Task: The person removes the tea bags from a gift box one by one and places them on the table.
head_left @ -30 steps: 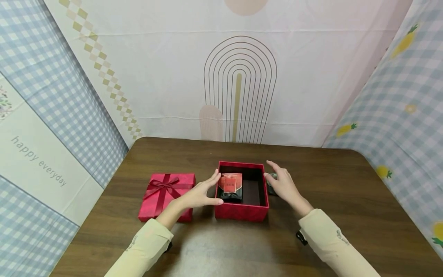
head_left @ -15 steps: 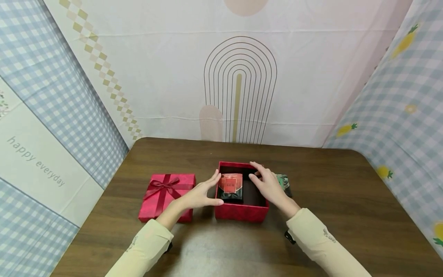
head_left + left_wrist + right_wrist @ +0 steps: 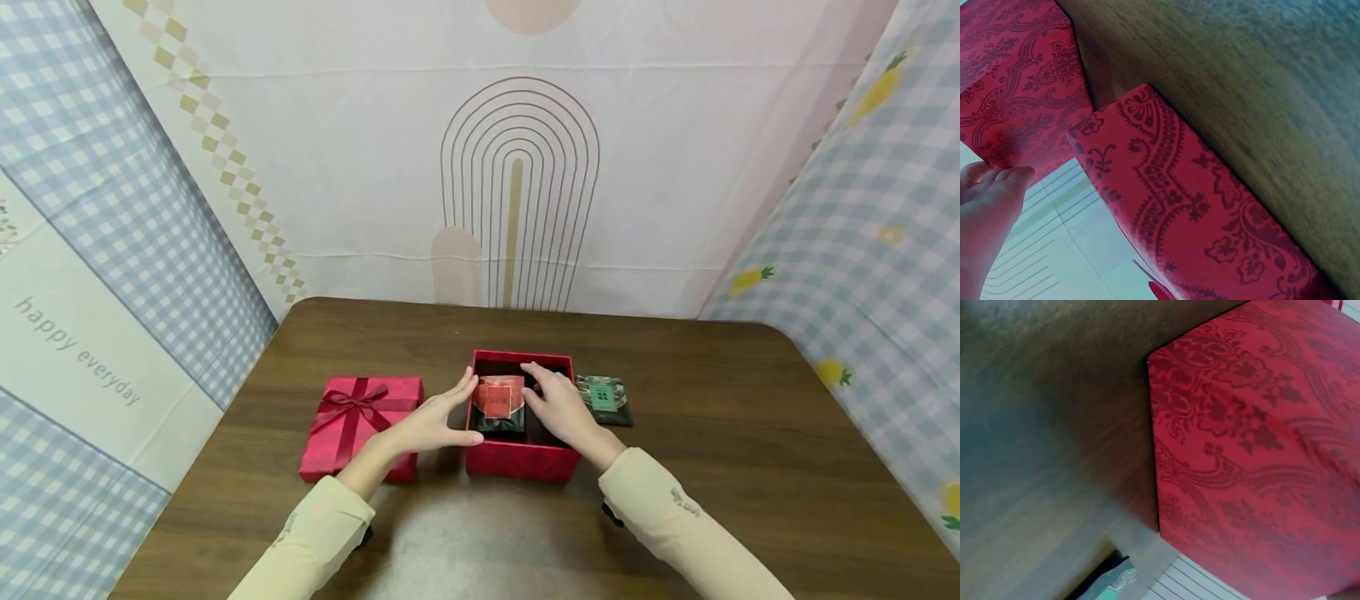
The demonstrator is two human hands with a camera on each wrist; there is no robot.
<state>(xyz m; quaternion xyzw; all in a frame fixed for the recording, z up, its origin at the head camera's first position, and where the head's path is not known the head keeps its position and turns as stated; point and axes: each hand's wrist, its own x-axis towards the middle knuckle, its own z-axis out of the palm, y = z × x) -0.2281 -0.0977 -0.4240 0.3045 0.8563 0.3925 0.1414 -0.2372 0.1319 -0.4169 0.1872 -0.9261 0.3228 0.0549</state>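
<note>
Head view: left hand [image 3: 427,422], spread, holding nothing, touches the red box [image 3: 522,461], lower centre. Right hand [image 3: 562,408], thumb and forefinger parted, no held item visible, is beside the red packet [image 3: 498,403] inside the box. Left wrist view: box, upper left. Right wrist view: box, right; green packet [image 3: 1112,589], lower left.

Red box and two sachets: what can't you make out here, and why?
- Head view: some of the inside of the box, behind the right hand.
- Head view: lettering on the red sachet and green sachet, too small to read.
- Right wrist view: most of the green sachet, cut off by the bottom edge.
</note>
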